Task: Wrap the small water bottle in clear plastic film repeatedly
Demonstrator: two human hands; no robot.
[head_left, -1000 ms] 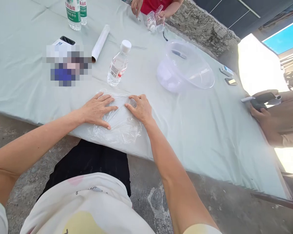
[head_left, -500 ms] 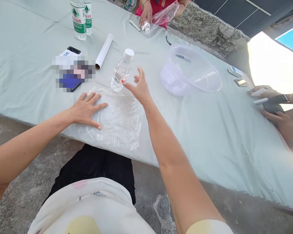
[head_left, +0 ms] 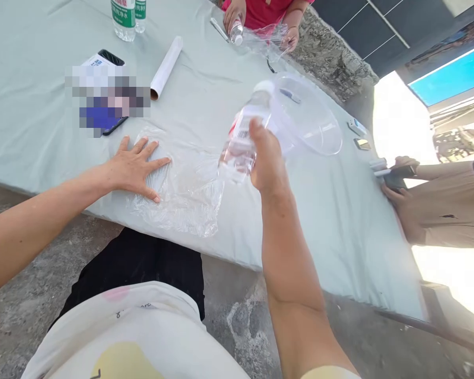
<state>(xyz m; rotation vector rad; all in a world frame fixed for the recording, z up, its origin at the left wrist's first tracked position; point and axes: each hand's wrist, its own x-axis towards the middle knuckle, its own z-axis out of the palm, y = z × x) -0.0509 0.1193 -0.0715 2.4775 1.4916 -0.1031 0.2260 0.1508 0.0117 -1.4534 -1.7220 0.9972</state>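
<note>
With fingers spread, the left hand (head_left: 137,167) should pin the clear film (head_left: 193,189) beneath them flat; the right hand (head_left: 269,155), fingers gripping the tilted bottle (head_left: 243,131), needs steadiness.

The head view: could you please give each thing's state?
Held bottle, capped, tilted in the right hand
Plastic film, wrinkled, spread out under the open left hand
White roll, lying on its side
Basin, uncovered
Two green-labelled bottles, upright, tops out of frame
Tablecloth, spread, creased
Far bottle, capped, tilted, in another person's hand

Obstacle apparently just beyond bottle (head_left: 243,131): basin (head_left: 319,123)
</note>
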